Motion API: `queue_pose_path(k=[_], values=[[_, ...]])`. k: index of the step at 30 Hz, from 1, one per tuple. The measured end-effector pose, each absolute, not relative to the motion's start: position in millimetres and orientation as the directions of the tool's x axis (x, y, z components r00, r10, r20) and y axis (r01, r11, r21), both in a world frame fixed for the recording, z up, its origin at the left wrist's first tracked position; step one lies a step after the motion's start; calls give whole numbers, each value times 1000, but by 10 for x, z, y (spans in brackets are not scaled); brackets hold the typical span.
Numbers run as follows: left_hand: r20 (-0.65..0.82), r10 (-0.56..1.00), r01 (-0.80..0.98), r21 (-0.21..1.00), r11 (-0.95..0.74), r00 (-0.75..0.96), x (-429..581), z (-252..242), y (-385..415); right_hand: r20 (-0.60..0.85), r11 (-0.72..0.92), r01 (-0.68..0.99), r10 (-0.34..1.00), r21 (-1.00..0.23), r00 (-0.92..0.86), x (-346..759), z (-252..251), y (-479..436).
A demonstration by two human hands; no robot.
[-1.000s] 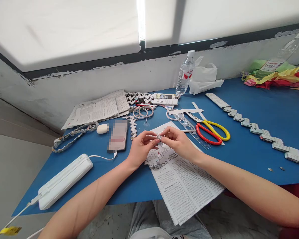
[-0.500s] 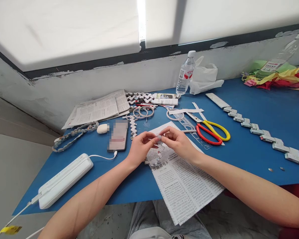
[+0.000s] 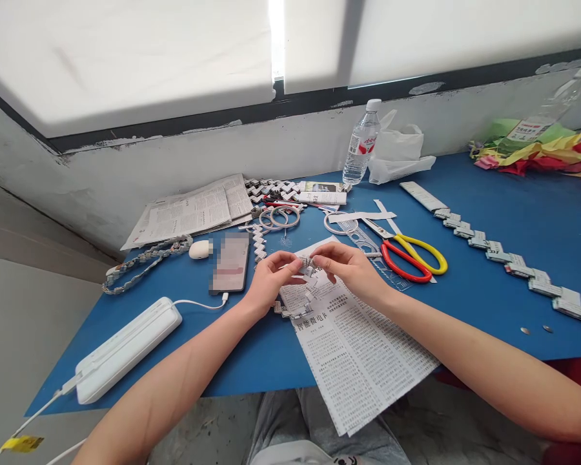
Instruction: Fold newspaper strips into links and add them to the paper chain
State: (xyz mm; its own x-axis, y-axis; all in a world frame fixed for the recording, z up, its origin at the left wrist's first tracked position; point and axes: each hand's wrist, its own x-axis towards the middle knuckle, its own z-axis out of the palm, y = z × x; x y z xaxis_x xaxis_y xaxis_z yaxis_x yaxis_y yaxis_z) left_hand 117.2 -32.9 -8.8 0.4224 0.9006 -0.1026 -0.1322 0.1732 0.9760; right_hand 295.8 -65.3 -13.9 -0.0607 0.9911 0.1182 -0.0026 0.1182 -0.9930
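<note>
Between my two hands, above a newspaper sheet (image 3: pixel 363 361), is a small folded-paper chain (image 3: pixel 303 310). My left hand (image 3: pixel 271 281) pinches its upper end between thumb and fingers. My right hand (image 3: pixel 348 268) grips the same end from the other side, thumb and index fingertip close to the left thumb. The rest of the chain curves down over the newspaper and reaches left under my left hand. Just beyond my right hand lie scissors (image 3: pixel 411 255) with one red and one yellow handle.
A phone (image 3: pixel 231 263), earphone case (image 3: pixel 199 250) and white power strip (image 3: pixel 128 349) lie left. Newspapers (image 3: pixel 188 213), rings (image 3: pixel 285 217) and a water bottle (image 3: pixel 362 145) are behind. A long folded-paper strip (image 3: pixel 503 256) runs along the right, near colourful paper (image 3: pixel 542 152).
The chain's held end has turned, and more of it shows between my fingertips. My left fingers have shifted slightly left and the hanging part has moved left a little.
</note>
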Motion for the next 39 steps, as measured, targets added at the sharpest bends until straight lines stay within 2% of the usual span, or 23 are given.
queue_pose_path(k=[9,16,25,34,39], values=[[-102,903,-69,987,144,418,1169,-71,-332,80,80,-2,992,-997,-94,2951,-93,-704],[-65,904,-20,997,81,422,1171,-48,-346,110,117,143,992,-983,-60,2962,-66,-725],[27,901,56,997,-57,433,1161,-70,-372,113,124,206,992,-971,-65,2944,-55,-741],[61,898,38,996,-87,435,1141,-33,-389,192,204,78,972,-976,-139,2970,-84,-738],[78,896,88,988,-129,438,1124,-28,-394,174,180,38,977,-983,-123,2957,-71,-750]])
